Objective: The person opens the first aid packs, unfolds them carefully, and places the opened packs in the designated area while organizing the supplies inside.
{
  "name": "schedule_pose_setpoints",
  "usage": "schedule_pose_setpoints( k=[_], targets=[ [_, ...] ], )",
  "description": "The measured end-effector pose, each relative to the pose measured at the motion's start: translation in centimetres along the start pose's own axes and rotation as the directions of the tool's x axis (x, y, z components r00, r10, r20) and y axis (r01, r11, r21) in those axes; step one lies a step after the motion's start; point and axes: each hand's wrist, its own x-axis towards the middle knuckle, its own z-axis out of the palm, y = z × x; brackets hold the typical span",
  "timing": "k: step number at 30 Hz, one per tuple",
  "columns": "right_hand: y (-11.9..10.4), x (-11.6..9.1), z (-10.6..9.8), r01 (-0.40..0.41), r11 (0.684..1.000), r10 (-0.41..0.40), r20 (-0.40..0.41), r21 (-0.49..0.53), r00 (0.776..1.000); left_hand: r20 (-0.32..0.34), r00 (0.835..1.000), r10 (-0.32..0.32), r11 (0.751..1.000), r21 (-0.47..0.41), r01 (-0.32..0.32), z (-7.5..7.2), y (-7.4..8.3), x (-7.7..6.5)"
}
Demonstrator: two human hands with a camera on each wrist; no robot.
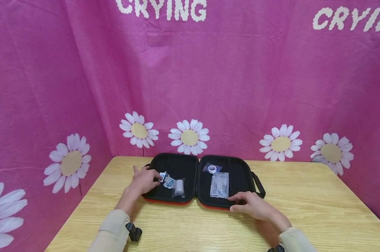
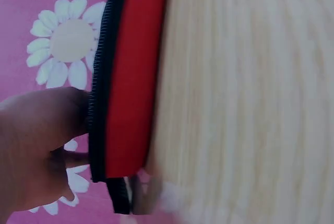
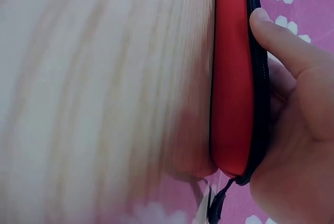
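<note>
A black-lined case [image 1: 180, 162] with a red outer shell lies unfolded on the table. My left hand [image 1: 144, 180] reaches over its left side, fingertips at a small blue-and-white packet [image 1: 162, 176]; whether they pinch it is hidden. Beside that are another blue-and-white packet [image 1: 169, 182] and a white roll [image 1: 178, 188] in clear wrap. In the right half lie a bagged tape roll [image 1: 212, 169] and a clear flat packet [image 1: 219, 185]. My right hand [image 1: 251, 205] is at the front right, fingertips near the flat packet's corner. Its thumb [image 3: 262, 18] touches the zipped rim [image 3: 259, 78].
A black carry handle [image 1: 259, 185] sticks out from the case's right side. The wooden table [image 1: 306, 196] extends around the case. A pink curtain [image 1: 234, 87] with daisies hangs close behind the case and along the left.
</note>
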Motion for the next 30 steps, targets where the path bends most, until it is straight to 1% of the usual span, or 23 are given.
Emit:
schedule_pose_setpoints(
  k=[2,5,7,9,13,16,17,19,21,23,24,26,28,30],
  targets=[
    [0.1,0.0,-0.2,0.013,1.0,-0.013,0.012,0.01,1.0,0.058,0.998,0.039,0.999,0.006,-0.04,-0.3,0.1,0.0],
    [0.3,-0.1,-0.3,0.041,0.999,-0.041,0.025,0.022,0.999,0.135,0.987,0.091,0.996,-0.014,-0.09,-0.3,0.2,0.0],
    [0.4,-0.1,-0.4,0.056,0.998,-0.057,0.036,0.033,0.998,0.166,0.98,0.107,0.994,-0.037,-0.102,-0.2,0.3,0.0],
    [0.5,-0.1,-0.4,0.065,0.997,-0.067,0.043,0.044,0.997,0.173,0.979,0.106,0.994,-0.056,-0.098,0.0,0.2,0.0],
    [0.5,-0.1,-0.3,0.053,0.997,-0.055,0.047,0.058,0.997,0.128,0.991,0.047,0.997,-0.071,-0.038,0.2,0.0,0.0],
    [0.5,-0.1,-0.3,0.036,0.998,-0.039,0.044,0.06,0.998,0.101,0.995,0.005,0.997,-0.079,0.003,0.4,-0.2,0.1],
    [0.4,-0.1,-0.3,0.034,0.998,-0.036,0.043,0.059,0.998,0.098,0.995,0.003,0.997,-0.081,0.005,0.5,-0.2,0.1],
    [0.4,-0.1,-0.3,0.031,0.998,-0.034,0.042,0.06,0.999,0.112,0.994,-0.001,0.996,-0.093,0.012,0.6,-0.2,0.1],
    [0.4,-0.1,-0.2,0.03,0.998,-0.033,0.042,0.059,0.999,0.119,0.993,0.009,0.995,-0.103,0.004,0.7,-0.1,0.2],
    [0.4,-0.1,-0.2,0.038,0.998,-0.041,0.042,0.055,0.998,0.109,0.994,0.002,0.995,-0.1,0.009,0.7,0.0,0.2],
    [0.5,-0.1,-0.2,0.038,0.998,-0.04,0.043,0.052,0.998,0.097,0.995,-0.013,0.995,-0.097,0.022,0.7,0.0,0.2],
    [0.5,-0.1,-0.2,0.035,0.998,-0.037,0.044,0.046,0.998,0.046,0.998,-0.044,0.996,-0.082,0.047,0.7,0.1,0.1],
    [0.6,-0.1,-0.2,0.03,0.999,-0.032,0.044,0.04,0.999,-0.014,0.997,-0.071,0.994,-0.086,0.069,0.7,0.2,0.2],
    [0.7,-0.1,-0.2,0.02,0.999,-0.022,0.045,0.04,0.999,-0.051,0.995,-0.082,0.992,-0.102,0.077,0.6,0.4,0.4]
  ],
)
